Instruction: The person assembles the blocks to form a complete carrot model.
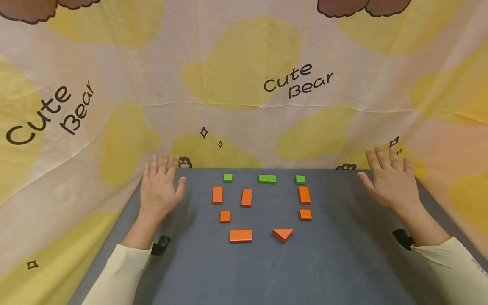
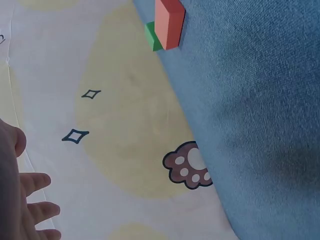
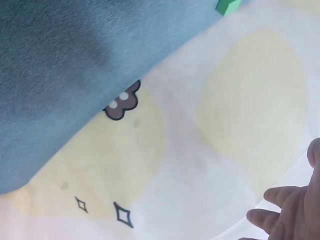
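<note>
My left hand [image 1: 159, 189] is raised over the left side of the grey table [image 1: 259, 275], fingers straight and spread, holding nothing. On the other side my right hand [image 1: 392, 182] is held up the same way, also bare. Between them lie several blocks. At the back are a small green block [image 1: 228, 178], a longer green block [image 1: 267, 179] and another small green block [image 1: 300, 180]. Nearer are orange rectangular blocks, among them one at left [image 1: 217, 195] and one at right [image 1: 304, 195], two orange square blocks [image 1: 225, 217], an orange bar [image 1: 241, 236] and an orange triangle [image 1: 283, 235].
A patterned cloth [image 1: 236, 63] with yellow patches and bear lettering hangs behind the table and along both sides. Dark bands [image 1: 161, 245] sit at both wrists, by the pale sleeves [image 1: 118, 271].
</note>
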A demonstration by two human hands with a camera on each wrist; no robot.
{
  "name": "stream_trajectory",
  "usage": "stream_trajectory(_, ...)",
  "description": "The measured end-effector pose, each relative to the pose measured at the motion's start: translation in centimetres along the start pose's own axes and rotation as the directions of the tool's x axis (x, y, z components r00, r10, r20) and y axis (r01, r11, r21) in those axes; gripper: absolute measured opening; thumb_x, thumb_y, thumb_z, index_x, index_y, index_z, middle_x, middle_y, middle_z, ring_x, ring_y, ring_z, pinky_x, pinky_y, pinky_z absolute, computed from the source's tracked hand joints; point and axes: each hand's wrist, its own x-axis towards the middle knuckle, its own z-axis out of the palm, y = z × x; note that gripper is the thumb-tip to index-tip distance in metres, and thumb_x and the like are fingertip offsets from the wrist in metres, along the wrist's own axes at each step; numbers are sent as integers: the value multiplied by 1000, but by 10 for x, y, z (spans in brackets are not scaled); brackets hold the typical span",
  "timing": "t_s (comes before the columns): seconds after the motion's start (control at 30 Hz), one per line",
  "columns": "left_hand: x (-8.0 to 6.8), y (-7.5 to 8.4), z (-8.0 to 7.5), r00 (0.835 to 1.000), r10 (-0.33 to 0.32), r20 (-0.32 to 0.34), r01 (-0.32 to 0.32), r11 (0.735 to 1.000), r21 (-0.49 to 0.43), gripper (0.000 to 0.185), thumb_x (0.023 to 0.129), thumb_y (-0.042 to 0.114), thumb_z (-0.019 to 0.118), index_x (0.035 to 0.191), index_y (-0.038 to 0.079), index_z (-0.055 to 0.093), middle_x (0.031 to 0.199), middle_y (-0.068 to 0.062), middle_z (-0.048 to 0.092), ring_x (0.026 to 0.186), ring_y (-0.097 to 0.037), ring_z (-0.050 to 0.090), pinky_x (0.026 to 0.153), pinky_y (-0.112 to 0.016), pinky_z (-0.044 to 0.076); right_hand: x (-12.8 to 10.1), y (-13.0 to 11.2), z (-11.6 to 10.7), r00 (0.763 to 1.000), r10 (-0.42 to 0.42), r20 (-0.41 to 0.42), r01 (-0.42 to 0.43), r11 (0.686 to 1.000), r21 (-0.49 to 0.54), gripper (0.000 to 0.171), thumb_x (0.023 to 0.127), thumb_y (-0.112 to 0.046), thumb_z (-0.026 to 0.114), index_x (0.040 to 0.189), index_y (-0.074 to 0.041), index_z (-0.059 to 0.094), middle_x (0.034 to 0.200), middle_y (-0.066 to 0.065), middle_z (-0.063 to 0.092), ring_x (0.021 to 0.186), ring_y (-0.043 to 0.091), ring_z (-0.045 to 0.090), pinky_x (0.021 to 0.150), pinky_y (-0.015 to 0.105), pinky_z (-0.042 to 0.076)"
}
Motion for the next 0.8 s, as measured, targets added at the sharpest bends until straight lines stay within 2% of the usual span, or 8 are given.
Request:
stream_trajectory(0.33, -1, 14, 5, 1000, 15, 13, -15, 1000, 6, 62, 92, 39, 49, 147, 11, 40, 153, -24, 31, 144, -47, 17, 117, -60, 12, 4, -29, -1, 996, -58, -64, 59, 998, 9, 68, 100, -43, 42, 155, -12, 15, 157, 24, 21, 144, 50, 9, 109, 71, 9)
stream_trajectory(0.57, 1, 26, 13, 999, 31, 11, -31, 999, -8, 62, 92, 40, 49, 146, 11, 42, 152, -23, 34, 145, -46, 17, 117, -60, 11, 15, -55, 6, 989, -115, -99, 116, 993, 5, 68, 97, -40, 50, 152, -10, 26, 155, 23, 26, 142, 51, 16, 110, 70, 11)
stream_trajectory(0.8, 2, 33, 20, 996, 61, 59, -60, 998, -33, 61, 93, 40, 52, 146, 12, 41, 152, -23, 35, 145, -44, 19, 116, -61, 11, 29, -87, 16, 980, -170, -101, 174, 984, 28, 68, 95, -44, 53, 150, -12, 32, 153, 21, 31, 141, 51, 21, 107, 70, 20)
